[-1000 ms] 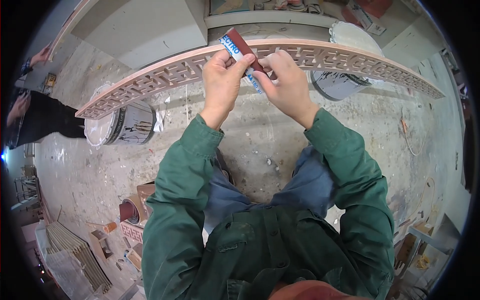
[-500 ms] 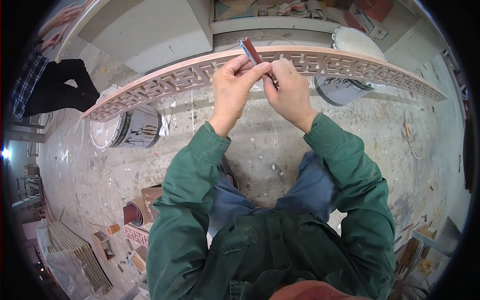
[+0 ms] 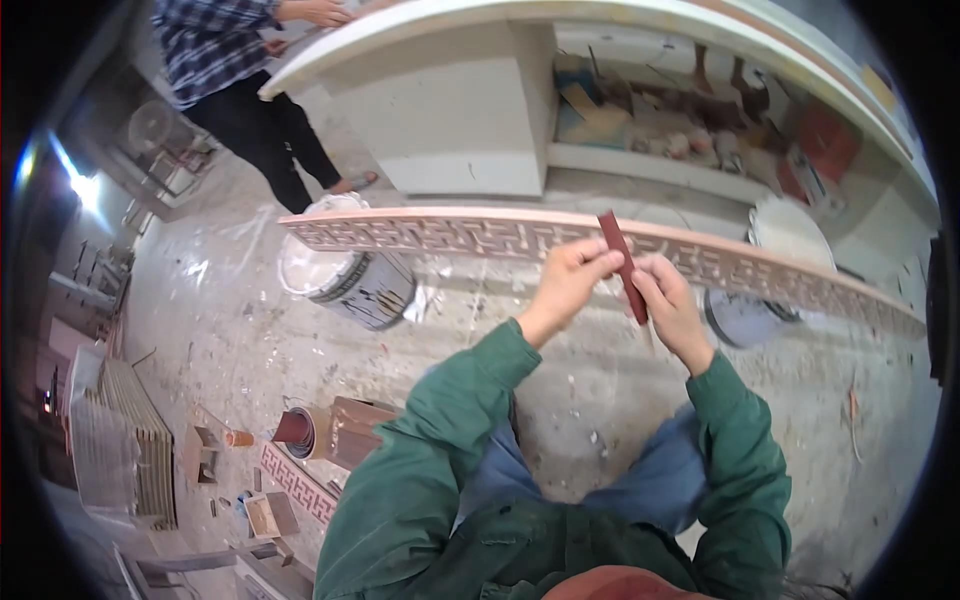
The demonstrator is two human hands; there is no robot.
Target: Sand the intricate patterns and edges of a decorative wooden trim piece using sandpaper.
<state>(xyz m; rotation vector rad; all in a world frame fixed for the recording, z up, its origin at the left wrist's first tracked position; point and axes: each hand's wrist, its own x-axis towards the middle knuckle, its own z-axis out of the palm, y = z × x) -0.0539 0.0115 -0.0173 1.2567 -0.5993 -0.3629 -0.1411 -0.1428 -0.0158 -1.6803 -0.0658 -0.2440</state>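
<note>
Between my two hands is a narrow dark red strip, looking like folded sandpaper [image 3: 622,262], held at a steep slant. The fingers and thumb of my left hand [image 3: 575,285] pinch it around its upper middle. Lower down, my right hand [image 3: 672,305] grips its other side between thumb and fingers. Just beyond my hands runs a long pinkish wooden fretwork panel [image 3: 470,235] with a pierced geometric pattern. It rests across a paint-spattered bucket [image 3: 375,290] on the left and a second bucket [image 3: 745,318] on the right. My hands partly cover the panel's middle.
Behind the panel stands a white workbench [image 3: 460,110] with cluttered shelves. A person in a plaid shirt [image 3: 215,50] works at its left end. At lower left are a dark red roll [image 3: 294,428], another fretwork piece [image 3: 295,482], a small wooden box [image 3: 270,515] and stacked boards [image 3: 150,440].
My view has swung, so the bench and the other person show more fully. The strip has turned in my hands: its blue edge is out of sight and a flat dark red face shows.
</note>
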